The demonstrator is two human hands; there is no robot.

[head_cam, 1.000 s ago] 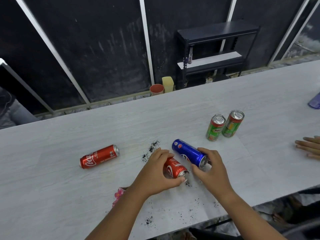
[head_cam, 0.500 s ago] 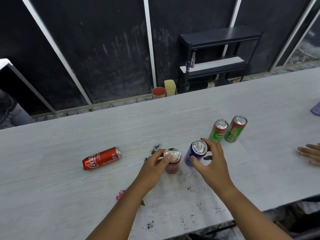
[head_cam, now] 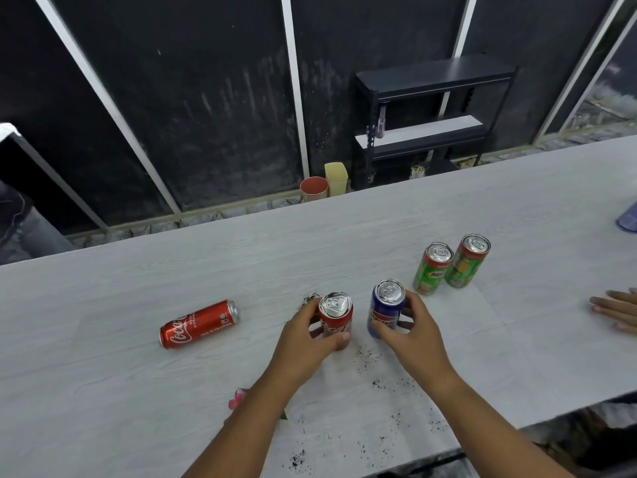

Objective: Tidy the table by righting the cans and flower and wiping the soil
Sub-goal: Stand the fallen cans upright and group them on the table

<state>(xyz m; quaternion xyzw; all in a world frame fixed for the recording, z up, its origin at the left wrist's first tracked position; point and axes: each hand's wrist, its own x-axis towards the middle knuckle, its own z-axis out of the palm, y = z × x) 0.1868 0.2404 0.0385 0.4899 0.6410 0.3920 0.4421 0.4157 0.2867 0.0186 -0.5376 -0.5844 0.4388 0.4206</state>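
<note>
My left hand grips a red cola can that stands upright on the white table. Beside it, my right hand grips an upright blue can. A second red cola can lies on its side to the left. Two green cans stand upright further right. Dark soil is scattered in front of the cans and near the table's front edge, with a small patch behind my left hand. A pink flower peeks out from under my left forearm, mostly hidden.
Another person's hand rests on the table at the right edge. A purple object sits at the far right. Beyond the table stand a red pot, a yellow container and a black shelf.
Both cans went from lying on their sides to upright, tipped up by my two hands, which still hold them. The view has shifted slightly.
</note>
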